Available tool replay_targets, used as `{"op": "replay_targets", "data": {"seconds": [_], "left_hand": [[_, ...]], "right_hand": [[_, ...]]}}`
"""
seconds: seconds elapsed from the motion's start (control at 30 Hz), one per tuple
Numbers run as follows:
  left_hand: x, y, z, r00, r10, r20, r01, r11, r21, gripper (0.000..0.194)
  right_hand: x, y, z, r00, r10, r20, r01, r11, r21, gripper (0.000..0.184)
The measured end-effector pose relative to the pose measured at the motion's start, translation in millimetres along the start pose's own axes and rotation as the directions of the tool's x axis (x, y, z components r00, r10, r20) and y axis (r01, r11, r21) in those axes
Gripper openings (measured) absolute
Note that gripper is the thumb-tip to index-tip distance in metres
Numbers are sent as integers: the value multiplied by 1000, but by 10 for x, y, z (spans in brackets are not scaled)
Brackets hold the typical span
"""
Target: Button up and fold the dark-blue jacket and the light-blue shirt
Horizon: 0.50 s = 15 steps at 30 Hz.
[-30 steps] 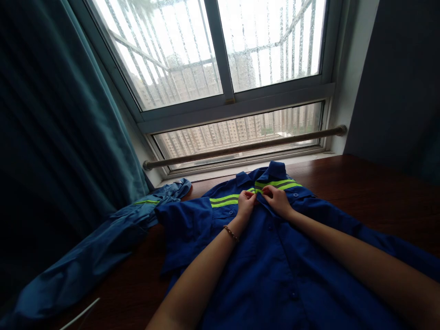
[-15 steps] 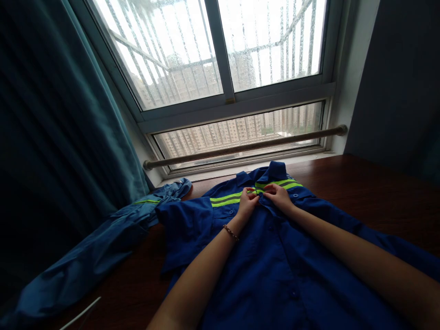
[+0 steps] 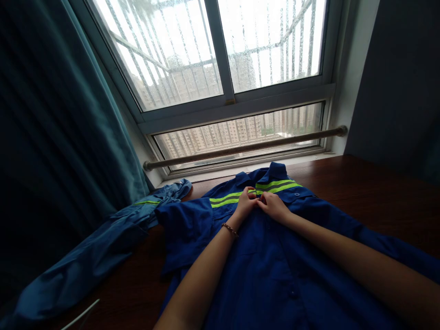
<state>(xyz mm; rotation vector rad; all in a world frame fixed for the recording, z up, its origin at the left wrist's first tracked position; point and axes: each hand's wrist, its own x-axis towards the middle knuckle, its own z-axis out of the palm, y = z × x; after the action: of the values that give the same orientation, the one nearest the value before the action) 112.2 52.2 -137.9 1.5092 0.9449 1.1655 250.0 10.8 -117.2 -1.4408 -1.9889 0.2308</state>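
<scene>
A blue work shirt point(image 3: 250, 261) is lying front side up on a dark reddish-brown table point(image 3: 374, 192), its collar point(image 3: 277, 171) pointing toward the window point(image 3: 227, 105). Both hands are working at its front opening, just below the yellow-green and grey reflective band point(image 3: 278, 186) across the chest. The left hand point(image 3: 245, 201), wearing a beaded bracelet point(image 3: 229, 229) at the wrist, is holding its fingers bent and narrow on the shirt front; the right hand point(image 3: 273, 205) is curling close beside it, thumb and finger pinched narrow on the cloth — the fingers are hiding exactly which bit of edge or button is between them. One round button point(image 3: 297, 195) is showing at the chest pocket on the right, and another point(image 3: 293, 292) is sitting lower down the front. Beside the collar, a small pale marking point(image 3: 290, 178) is peeking out, too small to read. To the left, a lighter blue garment point(image 3: 85, 270) with a yellow-green stripe is lying in folds near the curtain point(image 3: 85, 114), while a thin white strip point(image 3: 80, 315) is resting at the lower left. A metal rail point(image 3: 240, 149) is crossing the lower pane.
</scene>
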Motion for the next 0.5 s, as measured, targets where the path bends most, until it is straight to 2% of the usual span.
{"op": "replay_targets", "data": {"seconds": [0.1, 0.23, 0.33, 0.5], "left_hand": [[44, -6, -29, 999, 37, 5, -37, 992, 121, 43], [117, -29, -20, 998, 58, 21, -60, 987, 150, 41], [200, -52, -22, 998, 69, 9, -69, 980, 187, 36], [362, -75, -41, 997, 79, -21, -73, 973, 218, 34]], "right_hand": [[-79, -68, -11, 997, -1, 73, 6, 998, -62, 12], [-200, -132, -45, 997, -3, 83, 15, 989, -148, 14], [-277, -150, -81, 994, 24, 102, -3, 980, -200, 8], [-339, -110, -143, 991, 72, 111, -51, 981, -185, 7]]}}
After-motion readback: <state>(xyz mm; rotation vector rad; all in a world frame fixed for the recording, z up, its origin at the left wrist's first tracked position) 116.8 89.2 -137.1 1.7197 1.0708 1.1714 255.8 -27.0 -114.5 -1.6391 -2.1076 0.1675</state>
